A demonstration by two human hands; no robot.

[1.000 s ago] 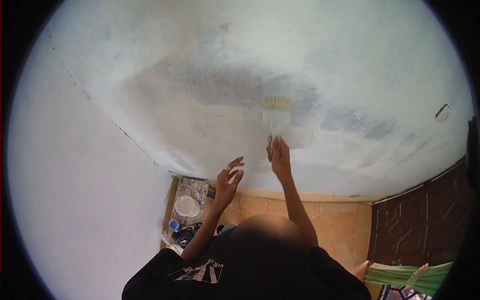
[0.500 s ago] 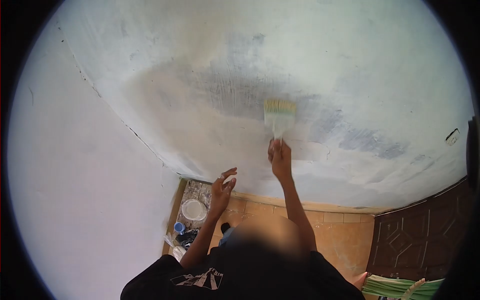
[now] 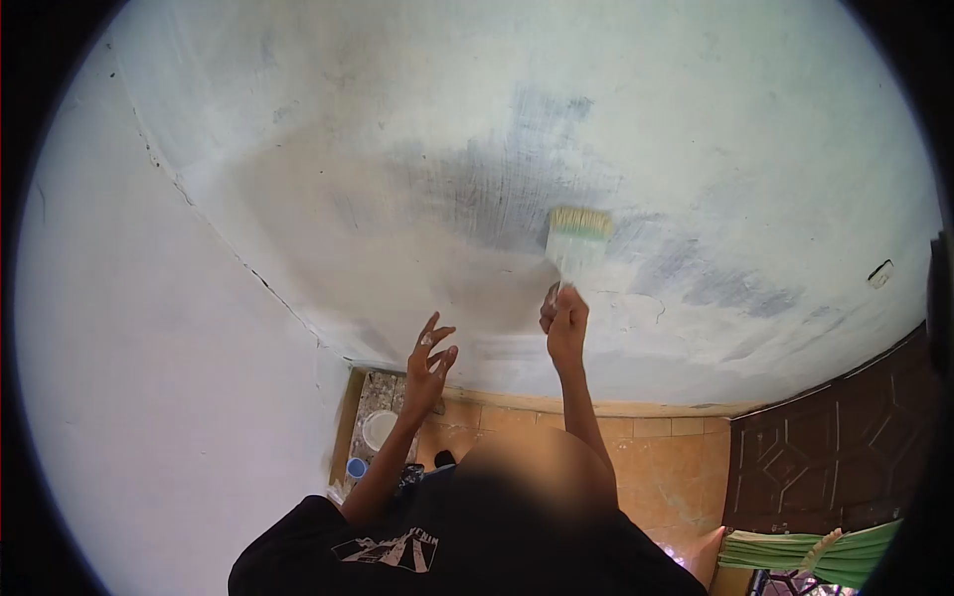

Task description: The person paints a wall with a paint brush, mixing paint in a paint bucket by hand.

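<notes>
A wide paintbrush (image 3: 579, 238) with pale bristles and a whitish body is held upright by its handle in my right hand (image 3: 566, 316). Its bristles overlap the wall (image 3: 656, 199) beside a grey, streaked patch (image 3: 487, 194). To the left, my left hand (image 3: 430, 356) is raised before the lower wall with its fingers apart and nothing in them. White smears mark some of its fingers.
On the floor at lower left are a white round container (image 3: 380, 430) and a blue cup (image 3: 356, 467), on a paint-spotted surface. Orange tiles (image 3: 666, 472) run along the wall's foot. A dark panelled door (image 3: 825, 457) and green curtain (image 3: 805, 551) lie at right.
The brush and my right hand have moved slightly right and down. My left hand has risen a little, its fingers spreading wider. The grey patch reaches higher on the wall.
</notes>
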